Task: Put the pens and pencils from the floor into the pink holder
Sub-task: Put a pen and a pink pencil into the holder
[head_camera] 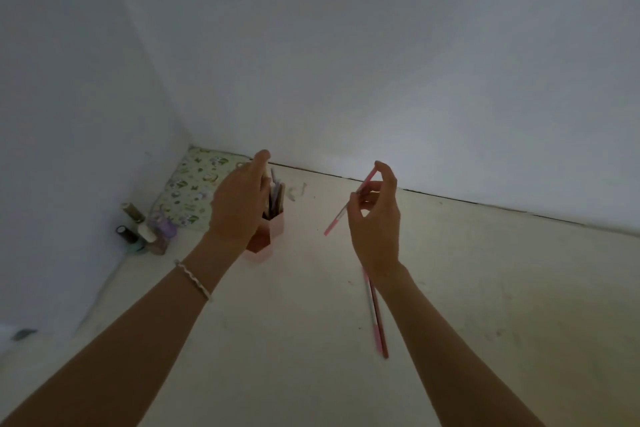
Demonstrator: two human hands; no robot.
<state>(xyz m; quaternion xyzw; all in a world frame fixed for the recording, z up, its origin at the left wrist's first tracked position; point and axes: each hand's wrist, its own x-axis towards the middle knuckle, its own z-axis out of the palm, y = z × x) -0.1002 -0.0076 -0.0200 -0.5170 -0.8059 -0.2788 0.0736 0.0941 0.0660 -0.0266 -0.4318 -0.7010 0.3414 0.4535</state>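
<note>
You're well along: the pink holder [275,227], standing on the floor near the wall, already has several pens [276,194] in it. Your right hand [375,218] pinches a pink pen [334,222] in the air beside it, and two more [376,319] lie on the floor below that wrist. Your left hand [239,204] is at the holder (its grip is hidden). No writing is legible, even on the corner bottles [138,232].
</note>
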